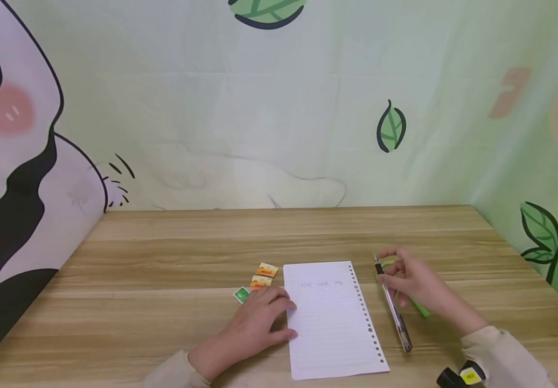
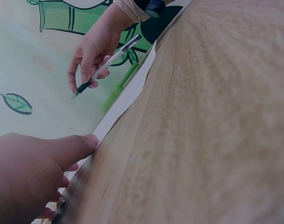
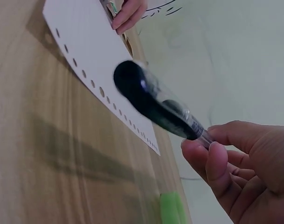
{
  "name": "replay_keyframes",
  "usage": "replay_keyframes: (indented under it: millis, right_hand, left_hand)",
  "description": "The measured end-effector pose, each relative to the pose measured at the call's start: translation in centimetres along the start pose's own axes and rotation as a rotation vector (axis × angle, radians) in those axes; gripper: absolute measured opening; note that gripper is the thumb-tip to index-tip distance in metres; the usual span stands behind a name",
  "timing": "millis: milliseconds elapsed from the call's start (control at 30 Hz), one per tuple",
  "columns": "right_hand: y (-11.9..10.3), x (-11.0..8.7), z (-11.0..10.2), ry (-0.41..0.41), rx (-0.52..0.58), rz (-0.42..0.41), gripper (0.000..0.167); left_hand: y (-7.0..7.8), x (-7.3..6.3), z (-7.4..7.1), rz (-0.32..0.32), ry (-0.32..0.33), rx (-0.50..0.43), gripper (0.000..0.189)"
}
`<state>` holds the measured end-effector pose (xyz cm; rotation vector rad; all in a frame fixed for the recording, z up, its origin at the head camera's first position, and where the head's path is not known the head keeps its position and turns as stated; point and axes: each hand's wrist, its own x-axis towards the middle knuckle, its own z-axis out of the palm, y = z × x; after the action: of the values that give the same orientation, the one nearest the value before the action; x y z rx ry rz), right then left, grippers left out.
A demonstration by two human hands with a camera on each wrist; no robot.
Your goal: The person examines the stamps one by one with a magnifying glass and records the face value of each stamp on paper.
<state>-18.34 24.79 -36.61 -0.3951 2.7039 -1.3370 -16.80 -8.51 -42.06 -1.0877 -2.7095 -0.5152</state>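
Note:
A clear-barrelled pen (image 1: 395, 318) with a black grip is pinched in my right hand (image 1: 417, 283), its tip pointing away toward the wall. In the right wrist view the pen's dark rear end (image 3: 146, 98) looms close to the camera. My left hand (image 1: 259, 318) rests at the left edge of a lined, hole-punched sheet of paper (image 1: 332, 328), thumb and fingertips touching that edge. Faint handwriting runs along the sheet's top line. Just beyond the left fingers lie two orange stamps (image 1: 266, 270) and a green stamp (image 1: 242, 294).
Partly hidden under my right hand, a slim green object (image 1: 420, 307) lies on the wooden table (image 1: 162, 253). By the right sleeve is a black item with a yellow label (image 1: 470, 375). A printed cloth wall (image 1: 259, 118) with leaves and a panda borders the table's back and sides.

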Motion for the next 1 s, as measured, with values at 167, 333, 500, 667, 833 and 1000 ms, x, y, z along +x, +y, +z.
replay_keyframes:
  millis: [167, 333, 500, 667, 833, 1000]
  right_hand:
    - [0.3, -0.1, 0.7, -0.019, -0.013, -0.008, 0.041]
    - [0.5, -0.1, 1.6, -0.008, -0.058, 0.033, 0.037]
    - [0.7, -0.3, 2.4, 0.023, -0.098, 0.049, 0.032]
    - [0.7, -0.2, 2.8, 0.045, -0.109, 0.062, 0.030]
    - [0.8, -0.2, 3.0, 0.055, -0.122, 0.056, 0.028]
    - [0.9, -0.2, 3.3, 0.034, -0.127, 0.070, 0.026]
  left_hand:
    - [0.0, 0.0, 0.0, 0.000, -0.002, 0.003, 0.036]
    - [0.0, 0.0, 0.0, -0.002, -0.003, 0.002, 0.036]
    - [0.0, 0.0, 0.0, -0.003, -0.006, -0.003, 0.036]
    - [-0.1, 0.0, 0.0, -0.005, -0.008, -0.003, 0.036]
    - [-0.1, 0.0, 0.1, 0.001, -0.003, 0.009, 0.036]
    - [-0.1, -0.1, 0.1, -0.003, -0.009, 0.010, 0.036]
